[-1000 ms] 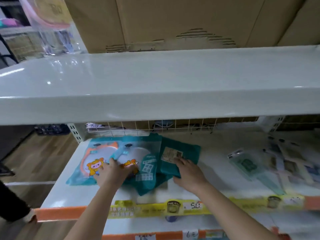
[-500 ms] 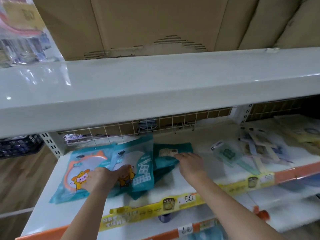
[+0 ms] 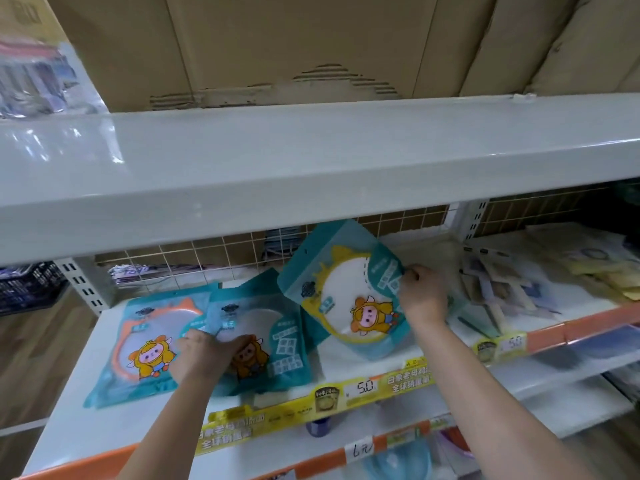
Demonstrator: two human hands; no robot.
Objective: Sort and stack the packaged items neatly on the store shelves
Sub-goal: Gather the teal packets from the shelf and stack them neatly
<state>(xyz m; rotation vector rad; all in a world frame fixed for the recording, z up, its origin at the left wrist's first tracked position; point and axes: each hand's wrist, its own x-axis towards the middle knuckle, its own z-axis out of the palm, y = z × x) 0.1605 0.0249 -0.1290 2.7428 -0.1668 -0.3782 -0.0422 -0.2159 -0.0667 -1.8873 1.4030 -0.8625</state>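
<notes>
Three teal cartoon packets are on the white middle shelf (image 3: 346, 362). The orange-rimmed packet (image 3: 138, 344) lies flat at the left. Overlapping its right edge is a middle packet (image 3: 273, 330), and my left hand (image 3: 204, 355) presses flat on that one. My right hand (image 3: 424, 297) grips the right edge of a yellow-rimmed packet (image 3: 343, 292), which is lifted and tilted with its front face toward me. Its lower edge is near the shelf surface.
A white upper shelf (image 3: 311, 174) overhangs closely, with cardboard boxes (image 3: 294, 46) on it. A wire grid back (image 3: 214, 251) closes the rear. Pale flat packets (image 3: 502, 289) lie scattered to the right. A yellow price strip (image 3: 363, 388) marks the front edge.
My right hand has lifted the right packet off the shelf and turned it over, so its cartoon front shows. My left hand stays on the middle packet. The view has shifted left.
</notes>
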